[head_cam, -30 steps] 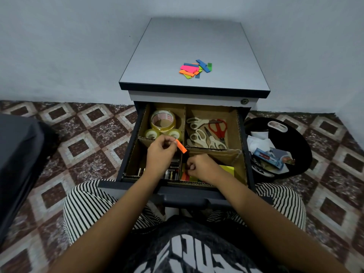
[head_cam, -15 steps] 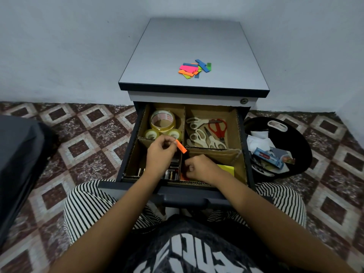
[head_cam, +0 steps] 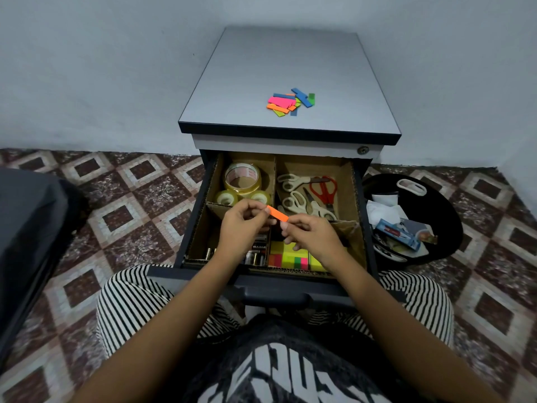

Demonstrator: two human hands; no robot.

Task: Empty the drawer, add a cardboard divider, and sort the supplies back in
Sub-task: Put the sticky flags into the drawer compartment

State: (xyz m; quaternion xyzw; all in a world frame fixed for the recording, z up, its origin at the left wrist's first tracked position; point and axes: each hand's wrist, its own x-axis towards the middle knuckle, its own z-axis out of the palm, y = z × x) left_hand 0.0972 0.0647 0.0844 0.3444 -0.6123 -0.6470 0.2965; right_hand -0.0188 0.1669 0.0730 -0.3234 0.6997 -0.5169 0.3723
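So the right hand [head_cam: 315, 238] isn't digging down in the drawer [head_cam: 334, 286] like a second ago. It's coming up to meet the left hand [head_cam: 242, 228], and both are now pinching the orange strip [head_cam: 278, 214], one at each end, over the cardboard divider [head_cam: 273, 177]. Sticky note pads [head_cam: 290, 255] are showing right under the right hand, and batteries [head_cam: 255, 255] are lying under the left wrist. Tape rolls [head_cam: 242, 178] and scissors [head_cam: 308, 193] are sitting just beyond the fingers, with more coloured strips [head_cam: 290, 101] lying farther out on the cabinet top [head_cam: 261, 68].
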